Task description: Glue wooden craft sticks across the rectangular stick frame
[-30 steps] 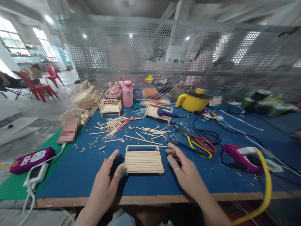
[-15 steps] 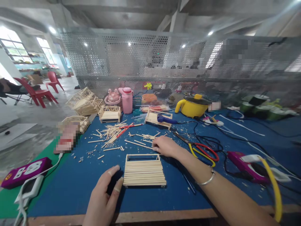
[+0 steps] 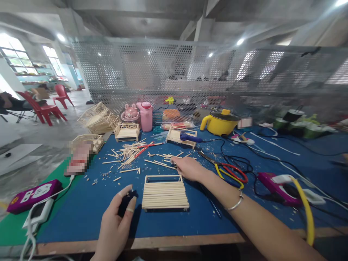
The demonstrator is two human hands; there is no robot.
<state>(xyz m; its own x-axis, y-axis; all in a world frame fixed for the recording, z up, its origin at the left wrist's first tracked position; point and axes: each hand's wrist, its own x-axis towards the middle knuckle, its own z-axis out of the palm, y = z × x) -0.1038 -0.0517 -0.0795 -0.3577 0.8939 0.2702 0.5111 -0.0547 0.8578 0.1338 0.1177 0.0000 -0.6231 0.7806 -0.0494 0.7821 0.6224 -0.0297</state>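
A small slatted piece of pale wooden sticks (image 3: 165, 194) stands on the blue table mat, with an open frame along its far edge. Left of it, my left hand (image 3: 116, 217) hovers with thumb and fingers apart, holding nothing. Beyond its far right corner, my right hand (image 3: 188, 168) reaches down to some loose sticks (image 3: 160, 164); its fingertips are pinched together, and what is between them is too small to tell. A larger heap of sticks (image 3: 132, 152) lies farther left, with red pieces among them.
A blue glue gun (image 3: 191, 137) rests on another stick piece (image 3: 172, 135). Scissors (image 3: 231, 173), black cables and a purple power strip (image 3: 277, 188) are on the right. Behind stand a pink jug (image 3: 146, 117) and a yellow pot (image 3: 220, 123). A phone (image 3: 78, 159) lies left.
My left hand has drawn away from the slatted piece, leaving a gap. My right hand has moved slightly left onto the loose sticks. The view has shifted a little.
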